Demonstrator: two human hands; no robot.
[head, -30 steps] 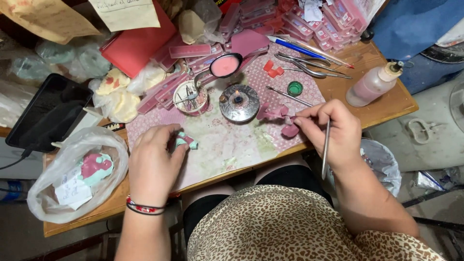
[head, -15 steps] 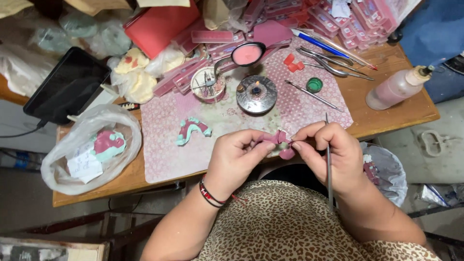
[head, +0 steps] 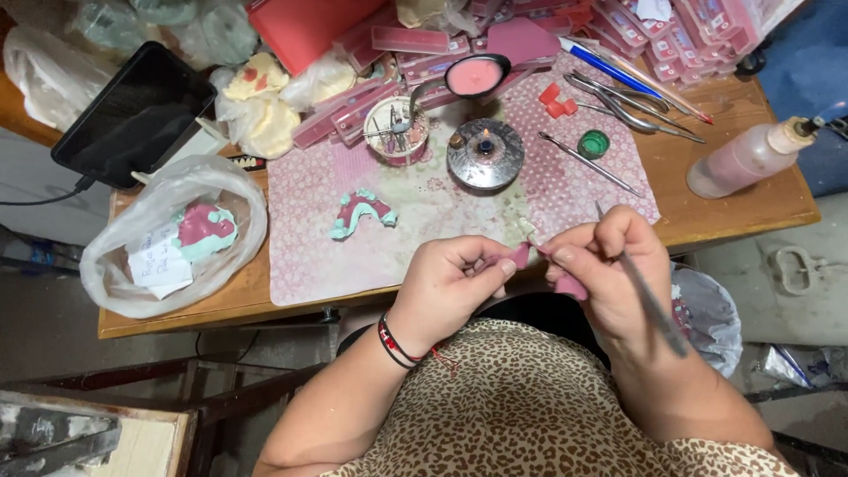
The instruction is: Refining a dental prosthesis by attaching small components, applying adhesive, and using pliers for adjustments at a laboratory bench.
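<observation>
Pink wax piece pinched between the fingertips of both hands, just off the near edge of the patterned mat, above the lap. Left hand closed on its left end, thumb and forefinger pressing. Right hand closed on its right end, gripping also a thin metal tool slanting back along the wrist. Farther up on the mat: green-and-pink dental cast, small round burner with flame.
</observation>
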